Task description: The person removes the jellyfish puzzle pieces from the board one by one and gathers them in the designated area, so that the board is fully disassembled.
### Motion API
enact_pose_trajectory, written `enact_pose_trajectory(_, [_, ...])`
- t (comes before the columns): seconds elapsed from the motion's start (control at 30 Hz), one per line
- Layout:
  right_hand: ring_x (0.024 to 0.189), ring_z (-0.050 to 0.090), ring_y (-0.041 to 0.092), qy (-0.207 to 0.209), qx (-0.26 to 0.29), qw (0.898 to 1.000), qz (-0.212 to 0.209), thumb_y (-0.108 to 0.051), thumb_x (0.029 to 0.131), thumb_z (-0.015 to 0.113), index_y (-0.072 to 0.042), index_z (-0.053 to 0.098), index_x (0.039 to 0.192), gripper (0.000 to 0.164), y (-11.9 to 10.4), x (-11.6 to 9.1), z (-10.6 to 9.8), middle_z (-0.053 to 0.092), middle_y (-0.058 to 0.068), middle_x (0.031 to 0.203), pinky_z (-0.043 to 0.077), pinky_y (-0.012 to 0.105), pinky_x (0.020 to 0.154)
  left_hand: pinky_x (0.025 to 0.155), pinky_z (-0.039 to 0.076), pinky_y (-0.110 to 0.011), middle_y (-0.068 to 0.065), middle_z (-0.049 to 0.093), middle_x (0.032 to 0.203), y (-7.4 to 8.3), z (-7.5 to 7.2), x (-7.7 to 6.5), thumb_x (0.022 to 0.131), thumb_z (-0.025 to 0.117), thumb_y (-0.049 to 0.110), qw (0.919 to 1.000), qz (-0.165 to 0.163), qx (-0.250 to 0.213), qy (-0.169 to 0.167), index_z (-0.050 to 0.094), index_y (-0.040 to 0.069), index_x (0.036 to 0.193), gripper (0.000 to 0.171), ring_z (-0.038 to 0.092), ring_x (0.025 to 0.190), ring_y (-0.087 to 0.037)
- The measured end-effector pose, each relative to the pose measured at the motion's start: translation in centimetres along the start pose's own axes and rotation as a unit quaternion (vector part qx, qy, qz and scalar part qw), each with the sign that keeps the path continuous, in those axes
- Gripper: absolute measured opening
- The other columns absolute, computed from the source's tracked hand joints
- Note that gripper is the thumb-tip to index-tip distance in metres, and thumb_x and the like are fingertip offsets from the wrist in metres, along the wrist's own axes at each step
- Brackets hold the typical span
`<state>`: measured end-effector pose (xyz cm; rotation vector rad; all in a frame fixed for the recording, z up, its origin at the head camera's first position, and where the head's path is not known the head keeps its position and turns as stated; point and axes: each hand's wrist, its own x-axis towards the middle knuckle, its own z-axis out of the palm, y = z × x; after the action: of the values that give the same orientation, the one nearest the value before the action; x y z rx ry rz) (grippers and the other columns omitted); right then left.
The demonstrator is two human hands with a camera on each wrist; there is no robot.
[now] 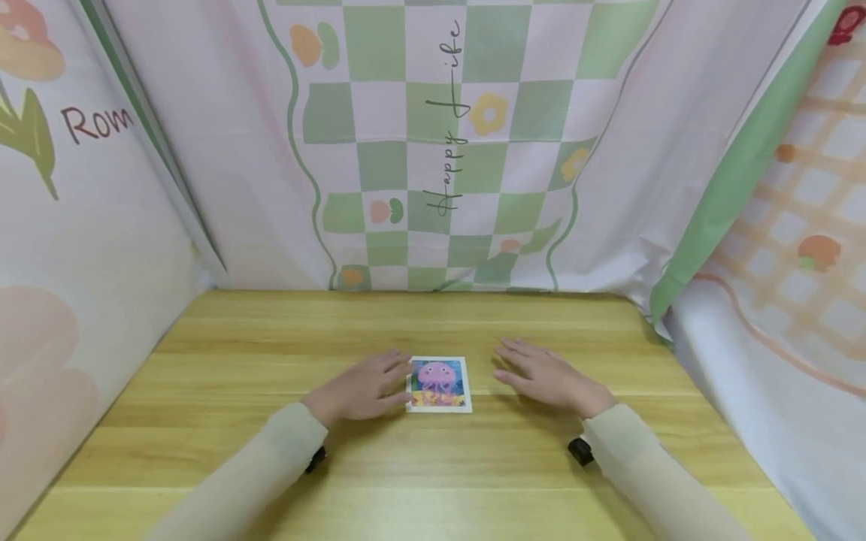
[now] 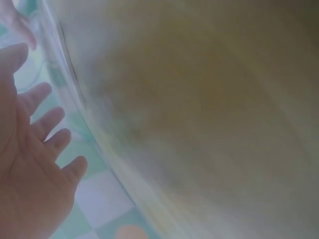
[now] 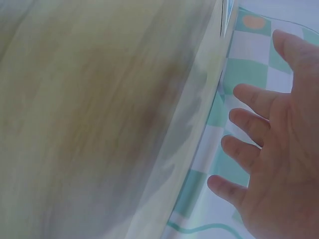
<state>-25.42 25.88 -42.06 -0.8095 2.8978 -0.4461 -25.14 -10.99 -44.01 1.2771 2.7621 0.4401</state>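
Note:
A square picture card (image 1: 438,385) with a white border and a pink jellyfish on it lies on the wooden table, in the middle of the head view. My left hand (image 1: 365,387) is held palm down at the card's left edge, its fingertips overlapping the border in this view. To the right of the card, a short gap away, my right hand (image 1: 548,378) hovers with spread fingers and nothing in it. Both palms show bare in the wrist views, the left hand (image 2: 35,149) and the right hand (image 3: 274,134) each with fingers apart.
The wooden table (image 1: 433,481) reaches back to a green and white checked curtain (image 1: 433,165). Printed cloth (image 1: 88,225) hangs along the left side, and another patterned cloth (image 1: 798,248) along the right. A small black device (image 1: 580,451) sits under the right wrist.

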Motion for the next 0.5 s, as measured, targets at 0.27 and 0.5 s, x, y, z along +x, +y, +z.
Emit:
enact_pose_trajectory(0.27, [0.145,0.026,0.044,-0.011,0.016,1.0,-0.014,-0.058,0.104,0.039,-0.004,0.039,0.153,0.073,-0.9,0.5,0.1,0.029,0.021,0.159,0.019,0.068,0.112,0.12,0.02,-0.048,-0.011,0.032,0.16,1.4,0.7,1.4,0.105,0.045,0.047,0.9993,0.0,0.022,-0.031,0.04,0.014,0.155,0.06,0.023,0.149,-0.033])
enact_pose_trajectory(0.5, [0.144,0.031,0.038,-0.023,0.045,0.999,-0.01,-0.058,0.103,0.042,-0.005,0.041,0.153,0.072,-1.4,1.0,0.3,0.036,0.016,0.157,0.024,0.057,0.116,0.119,0.022,-0.048,-0.011,0.029,0.162,2.3,1.2,2.5,0.105,0.045,0.049,0.9979,0.019,0.046,-0.041,0.035,0.016,0.157,0.063,0.024,0.148,-0.034])
